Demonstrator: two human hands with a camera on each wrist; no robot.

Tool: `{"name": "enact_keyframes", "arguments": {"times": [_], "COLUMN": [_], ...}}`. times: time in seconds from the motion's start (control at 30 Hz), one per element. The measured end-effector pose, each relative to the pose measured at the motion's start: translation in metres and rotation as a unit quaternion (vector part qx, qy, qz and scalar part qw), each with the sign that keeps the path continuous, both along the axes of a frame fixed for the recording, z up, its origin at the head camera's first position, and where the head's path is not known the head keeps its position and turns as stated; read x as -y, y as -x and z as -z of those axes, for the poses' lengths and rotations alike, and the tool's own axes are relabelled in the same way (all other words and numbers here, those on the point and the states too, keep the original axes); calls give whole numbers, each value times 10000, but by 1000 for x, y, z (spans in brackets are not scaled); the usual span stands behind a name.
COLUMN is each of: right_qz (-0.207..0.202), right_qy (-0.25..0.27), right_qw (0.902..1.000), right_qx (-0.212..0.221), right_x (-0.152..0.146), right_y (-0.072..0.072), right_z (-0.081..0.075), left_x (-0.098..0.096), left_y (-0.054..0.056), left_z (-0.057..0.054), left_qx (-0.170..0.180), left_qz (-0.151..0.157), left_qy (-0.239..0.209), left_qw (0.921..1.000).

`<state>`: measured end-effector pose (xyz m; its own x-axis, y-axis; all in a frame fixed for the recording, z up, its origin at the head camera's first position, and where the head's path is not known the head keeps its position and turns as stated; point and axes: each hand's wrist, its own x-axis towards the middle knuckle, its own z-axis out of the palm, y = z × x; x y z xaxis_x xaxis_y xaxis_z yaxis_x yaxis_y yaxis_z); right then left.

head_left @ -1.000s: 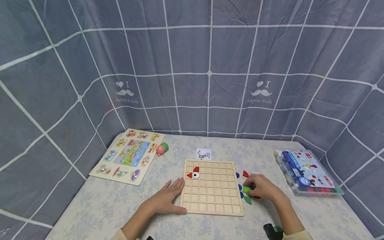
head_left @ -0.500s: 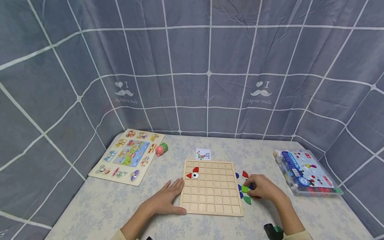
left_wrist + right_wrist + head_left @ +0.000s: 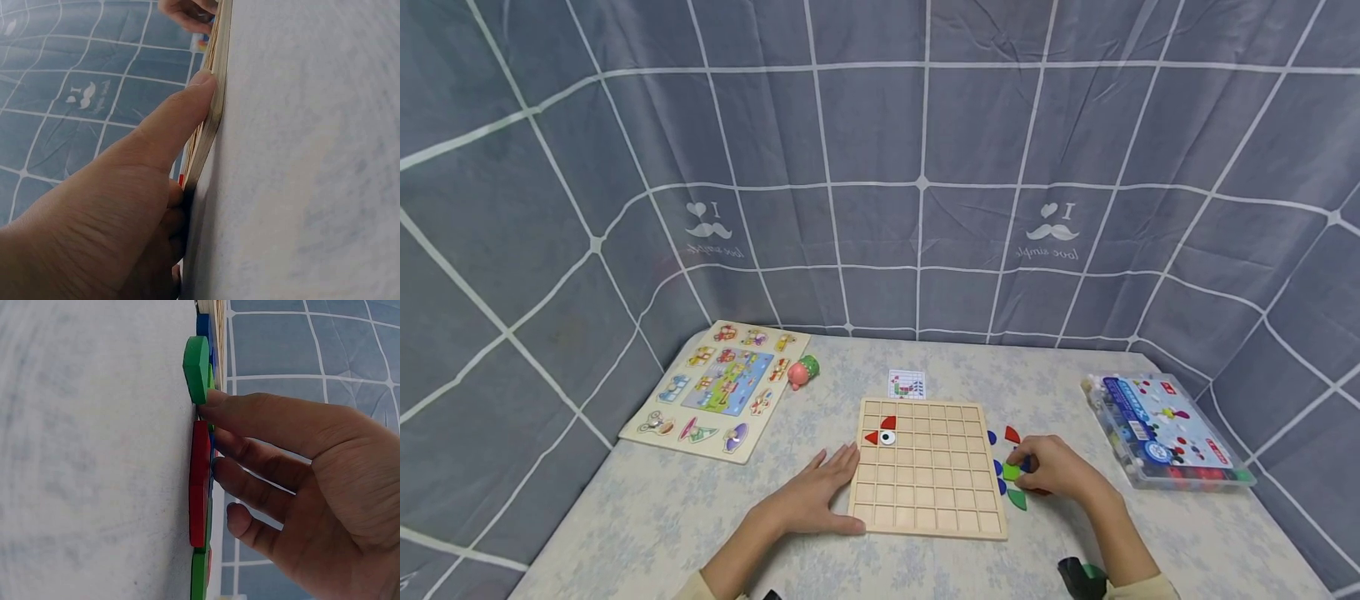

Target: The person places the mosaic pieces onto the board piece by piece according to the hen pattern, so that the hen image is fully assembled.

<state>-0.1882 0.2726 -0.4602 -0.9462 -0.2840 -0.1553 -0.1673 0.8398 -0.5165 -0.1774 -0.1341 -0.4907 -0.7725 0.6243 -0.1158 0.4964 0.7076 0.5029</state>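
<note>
A wooden grid board lies flat before me, with a red quarter-round piece, a red triangle and a white eye piece in its upper left cells. My left hand rests at the board's left edge, fingers extended, thumb at the lower corner. Right of the board, my right hand pinches a light green piece between thumb and index finger. Around it lie blue pieces, a green leaf-shaped piece and a red piece. Red pieces show below the thumb in the right wrist view.
A small picture card lies behind the board. To the left are a wooden picture puzzle and a pink and green toy. A clear plastic box of colourful parts stands at right. A grid-patterned curtain surrounds the table.
Between the right fingers, the light green piece has turned slightly and shifted a little. The left hand and the board have stayed in place.
</note>
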Motion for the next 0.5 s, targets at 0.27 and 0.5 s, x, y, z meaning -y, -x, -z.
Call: {"name": "enact_keyframes", "arguments": {"times": [0.27, 0.5], "right_qz": [157, 384], "right_qy": [48, 93], "right_qw": [9999, 9992], "right_qx": [23, 43], "right_x": [0, 0], "right_y": [0, -1], "right_z": [0, -2], "left_x": [1, 1], "left_y": [0, 0], "left_z": [-1, -1], "left_qx": [-72, -38], "left_qz": [64, 55], "left_qy": [-63, -50], "left_qw": [9999, 10000]}}
